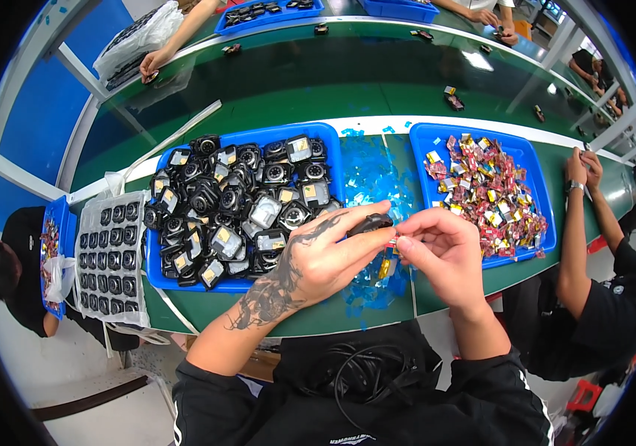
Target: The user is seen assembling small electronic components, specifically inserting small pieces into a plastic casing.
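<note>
My left hand (pixel 331 251), tattooed on its back, is closed around a black smartwatch case (pixel 369 224) above the middle of the bench. Close against it, my right hand (pixel 443 256) pinches thumb and forefinger at the case's near edge; what lies in that pinch is too small to make out. Just below the fingers shows a yellow and silver battery piece (pixel 386 268); I cannot tell whether it hangs or rests on the bench. A blue tray (pixel 339 160) heaped with black watch cases is at my left. The blue tray (pixel 417 149) at my right holds small red boards with yellow-silver batteries.
Blue film scraps (pixel 366 175) litter the green bench between the trays. Farther left stands a clear blister tray (pixel 114 256) with rows of watch cases. Beyond, a green conveyor belt (pixel 281 85) carries scattered pieces. Co-workers' hands (pixel 156 63) work across it and at the right.
</note>
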Available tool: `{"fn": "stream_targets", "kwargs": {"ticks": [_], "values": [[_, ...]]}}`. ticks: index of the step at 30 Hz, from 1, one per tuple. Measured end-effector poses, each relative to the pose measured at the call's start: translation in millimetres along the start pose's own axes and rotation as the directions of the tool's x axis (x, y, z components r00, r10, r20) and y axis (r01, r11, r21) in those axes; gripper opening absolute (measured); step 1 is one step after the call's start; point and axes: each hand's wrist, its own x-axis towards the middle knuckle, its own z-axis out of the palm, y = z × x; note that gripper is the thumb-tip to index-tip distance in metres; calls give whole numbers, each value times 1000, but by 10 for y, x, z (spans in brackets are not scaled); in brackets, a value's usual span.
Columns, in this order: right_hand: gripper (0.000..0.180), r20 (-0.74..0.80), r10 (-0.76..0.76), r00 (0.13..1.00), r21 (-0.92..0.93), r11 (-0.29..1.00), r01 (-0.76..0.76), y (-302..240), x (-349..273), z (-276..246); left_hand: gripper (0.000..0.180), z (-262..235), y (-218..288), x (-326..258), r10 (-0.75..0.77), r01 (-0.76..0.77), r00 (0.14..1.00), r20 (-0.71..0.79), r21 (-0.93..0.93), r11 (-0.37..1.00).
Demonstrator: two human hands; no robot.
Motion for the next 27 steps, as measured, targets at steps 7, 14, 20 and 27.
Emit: {"fn": "stream_targets", "kwargs": {"ticks": [7,14,20,27], "values": [[9,86,115,990,-19,993,-114,-30,27,-119,17,-45,23,1,-314,376,921,231,-314,872],[18,-22,35,999,24,999,-35,10,-23,26,23,26,27,-41,-553,711,638,536,-686,155],[28,-119,-35,992,-115,993,22,63,41,59,45,24,101,24,-527,645,709,468,-733,217],[31,-76,4,997,-155,988,-16,-49,66,-8,60,-21,52,17,-486,685,699,525,-688,241]]}}
